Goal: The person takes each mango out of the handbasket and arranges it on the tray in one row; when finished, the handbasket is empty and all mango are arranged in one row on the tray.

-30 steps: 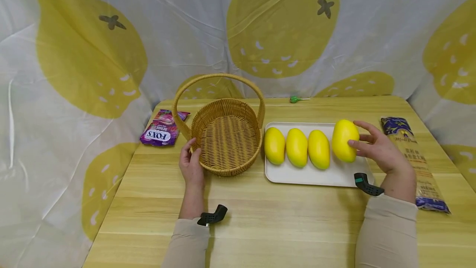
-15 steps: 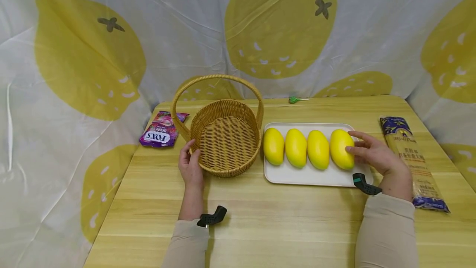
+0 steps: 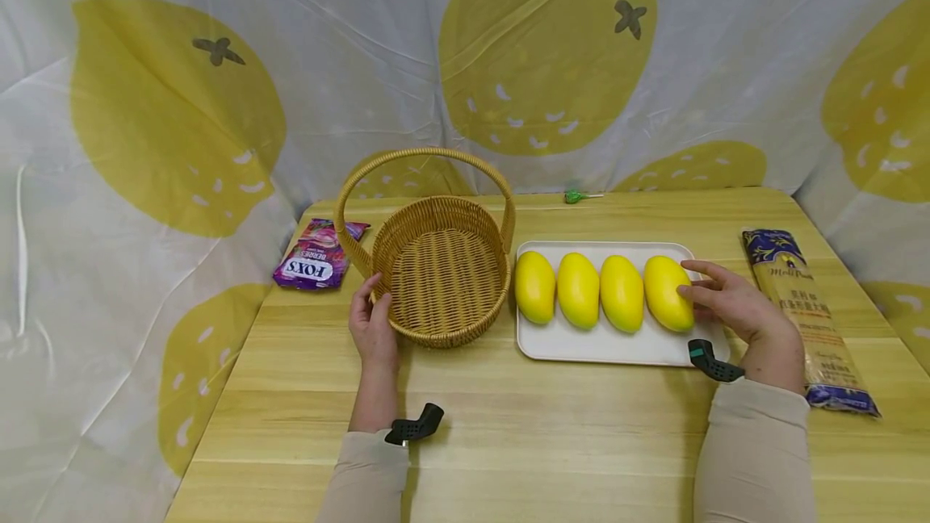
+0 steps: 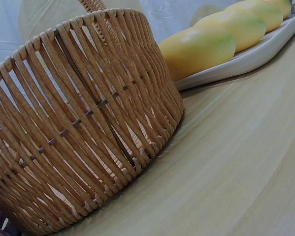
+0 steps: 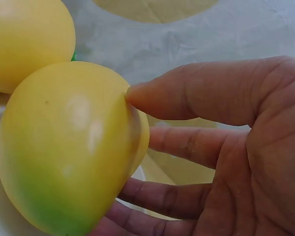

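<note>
My left hand [image 3: 374, 323] grips the near left rim of a wicker basket [image 3: 443, 336] with a tall arched handle, thumb at the rim. The basket's woven side fills much of the left wrist view. On a white rectangular tray [image 3: 603, 347], several yellow mangoes [image 3: 578, 290] lie side by side in a row. My right hand [image 3: 737, 305] holds the rightmost mango [image 3: 667, 294] by its right side. In the right wrist view the thumb [image 5: 162, 96] presses that mango, which shows a greenish end, and the other fingers reach along its far side.
A purple candy bag [image 3: 314, 257] lies left of the basket. A green-wrapped lollipop [image 3: 576, 197] is near the table's back edge. On the right, a long pasta packet [image 3: 806, 313] lies beside my right hand. A lemon-print curtain [image 3: 349, 47] surrounds the wooden table [image 3: 523, 434].
My right hand has lowered the rightmost mango onto the tray, into line with the others, and then stayed at it. The left hand keeps its place on the basket rim.
</note>
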Demonstrator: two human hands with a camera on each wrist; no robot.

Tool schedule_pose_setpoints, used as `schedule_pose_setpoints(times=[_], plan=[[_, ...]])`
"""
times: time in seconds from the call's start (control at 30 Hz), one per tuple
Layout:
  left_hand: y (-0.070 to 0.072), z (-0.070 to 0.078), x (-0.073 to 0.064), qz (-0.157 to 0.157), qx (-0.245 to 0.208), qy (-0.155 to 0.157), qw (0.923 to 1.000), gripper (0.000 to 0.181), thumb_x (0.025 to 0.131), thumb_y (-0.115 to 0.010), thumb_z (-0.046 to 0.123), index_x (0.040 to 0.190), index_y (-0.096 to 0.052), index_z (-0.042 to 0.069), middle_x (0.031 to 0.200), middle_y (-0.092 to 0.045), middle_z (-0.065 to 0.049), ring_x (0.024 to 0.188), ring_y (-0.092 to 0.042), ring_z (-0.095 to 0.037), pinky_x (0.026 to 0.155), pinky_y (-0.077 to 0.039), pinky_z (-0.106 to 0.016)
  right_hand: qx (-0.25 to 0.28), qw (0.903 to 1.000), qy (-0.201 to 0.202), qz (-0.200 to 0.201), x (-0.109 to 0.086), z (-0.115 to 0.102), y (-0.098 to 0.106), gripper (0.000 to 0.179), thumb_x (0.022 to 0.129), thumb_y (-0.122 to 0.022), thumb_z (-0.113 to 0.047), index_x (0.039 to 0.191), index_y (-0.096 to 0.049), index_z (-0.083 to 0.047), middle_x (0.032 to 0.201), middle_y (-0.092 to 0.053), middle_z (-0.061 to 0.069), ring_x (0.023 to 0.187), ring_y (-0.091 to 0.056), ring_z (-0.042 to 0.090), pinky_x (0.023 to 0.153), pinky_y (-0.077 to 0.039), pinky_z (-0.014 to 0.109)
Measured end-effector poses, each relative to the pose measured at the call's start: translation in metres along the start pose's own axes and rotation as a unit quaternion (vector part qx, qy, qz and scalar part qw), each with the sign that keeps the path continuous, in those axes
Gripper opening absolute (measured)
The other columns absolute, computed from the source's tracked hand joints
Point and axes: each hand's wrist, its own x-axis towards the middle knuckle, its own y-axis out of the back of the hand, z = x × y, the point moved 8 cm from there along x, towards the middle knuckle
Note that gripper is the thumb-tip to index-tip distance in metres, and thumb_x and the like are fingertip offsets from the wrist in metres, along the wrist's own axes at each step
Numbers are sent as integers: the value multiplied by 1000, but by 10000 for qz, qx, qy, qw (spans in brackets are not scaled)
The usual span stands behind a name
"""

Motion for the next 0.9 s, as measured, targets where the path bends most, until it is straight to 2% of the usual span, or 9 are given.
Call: schedule_pose_setpoints(times=[0.07, 0.17, 0.3, 0.5, 0.6, 0.7, 0.8, 0.87, 0.9], plan=[[1, 0, 0, -1, 17, -16, 10000, 34, 96, -52, -2, 128, -63, 1, 150, -53, -14, 138, -48, -24, 100, -48, -17, -98, 9999, -48, 6, 0, 0, 0, 81, 104, -54, -41, 163, -13, -4, 157, -27, 38, 103, -59, 1, 92, -56, 24], [1, -1, 1, 9, -16, -27, 10000, 34, 96, -52, -3, 128, -64, 1, 149, -53, -13, 138, -48, -26, 99, -48, -17, -209, 9997, -94, 13, -1, -1, 0, 83, 104, -54, -45, 163, -12, -5, 158, -26, 38, 117, -64, 25, 105, -53, 44], [1, 0, 2, 31, -52, -28, 10000, 33, 96, -52, -3, 126, -66, 4, 147, -55, -11, 137, -48, -28, 98, -49, -17, -268, 9996, -96, 16, 0, -2, -1, 84, 103, -53, -47, 163, -12, -5, 158, -25, 39, 133, -51, 50, 112, -42, 61], [3, 2, 0, 96, 6, 23, 10000, 33, 95, -54, -2, 122, -69, 9, 146, -55, -9, 136, -49, -25, 99, -48, -17, -426, 9990, -88, 66, 1, -5, 0, 85, 103, -52, -49, 163, -13, -3, 157, -29, 38, 133, -52, 49, 109, -47, 57], [3, 1, 0, 108, 64, 67, 9999, 33, 95, -54, -2, 122, -69, 8, 146, -55, -11, 136, -48, -22, 101, -47, -18, -473, 9987, -58, 175, -3, -7, 4, 83, 104, -50, -49, 162, -13, -2, 156, -31, 39, 132, -52, 50, 104, -53, 52], [2, 3, 2, 133, 229, 49, 9996, 31, 96, -55, 1, 124, -67, 4, 148, -53, -10, 138, -47, -20, 105, -44, -21, -617, 9972, 14, 416, -7, -12, 9, 83, 104, -47, -52, 162, -15, -3, 155, -31, 38, 129, -51, 54, 101, -53, 55], [1, 15, 2, 282, 621, -351, 9971, 27, 98, -56, 5, 122, -66, -2, 147, -52, -12, 136, -47, -19, 111, -41, -29, -893, 9931, 103, 752, -10, -19, 16, 84, 103, -44, -56, 162, -16, -4, 156, -29, 37, 133, -44, 57, 103, -45, 67], [-2, 32, -2, 389, 1100, -987, 9883, 24, 97, -59, 7, 115, -67, -6, 141, -53, -16, 133, -46, -22, 113, -38, -39, -1128, 9887, 155, 971, -12, -25, 20, 83, 103, -43, -58, 162, -18, -4, 157, -28, 37, 137, -36, 59, 102, -40, 73], [-5, 43, -6, 396, 1407, -1396, 9794, 22, 97, -60, 8, 111, -68, -6, 136, -53, -18, 131, -44, -25, 112, -36, -43, -1301, 9853, 206, 1092, -12, -30, 22, 83, 103, -43, -58, 161, -20, -4, 157, -29, 37, 138, -33, 60, 103, -38, 74]])
